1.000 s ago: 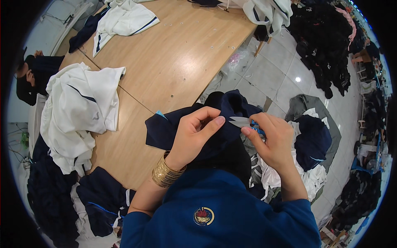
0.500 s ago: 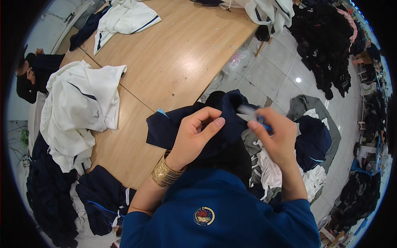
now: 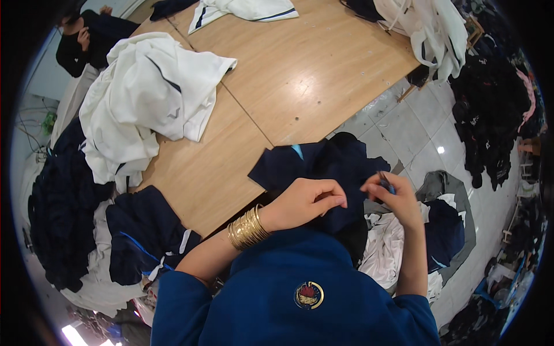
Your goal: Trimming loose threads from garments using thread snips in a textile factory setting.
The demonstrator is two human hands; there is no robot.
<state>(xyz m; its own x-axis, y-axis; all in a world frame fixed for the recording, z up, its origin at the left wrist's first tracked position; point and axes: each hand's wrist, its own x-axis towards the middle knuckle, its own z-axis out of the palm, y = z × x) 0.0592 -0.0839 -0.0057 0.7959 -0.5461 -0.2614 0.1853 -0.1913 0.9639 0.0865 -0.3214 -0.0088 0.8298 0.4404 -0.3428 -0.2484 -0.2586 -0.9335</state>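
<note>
Centre: dark navy garment (image 3: 346, 164), with a small light-blue patch (image 3: 297, 151) along its upper edge. Lies bunched in front of the wearer's body and reaches, at left, over the near edge of a pale wooden table (image 3: 277, 81).

Left hand (image 3: 309, 200): above the near part of the navy garment, with thumb and forefinger drawn close together and pointing right. Grip on the cloth: cannot tell. Above the wrist, a stack of gold-coloured bangles (image 3: 248, 228).

Right hand (image 3: 395, 199): at the garment's right edge, apart from the left hand, with fingers curled around scissors (image 3: 388, 184) with blue on the handles. Mostly hidden among the fingers; spread of the blades, cannot tell.

Below: blue shirt (image 3: 277, 282) of the wearer, with a round emblem (image 3: 309, 295) on it.

On the table, left: rumpled white garment (image 3: 144, 95) with dark trim. Far edge: second white garment (image 3: 245, 8), dark-striped. Upper left: co-worker (image 3: 72, 55) in black, with dark cloth near the hands. Lower left: navy bundle (image 3: 141, 228) crossed by a bright blue line. Right: pale floor tiles (image 3: 418, 127), with a black heap of clothing (image 3: 487, 127) beyond and grey cloth (image 3: 466, 230) nearer, beneath navy and white pieces.
</note>
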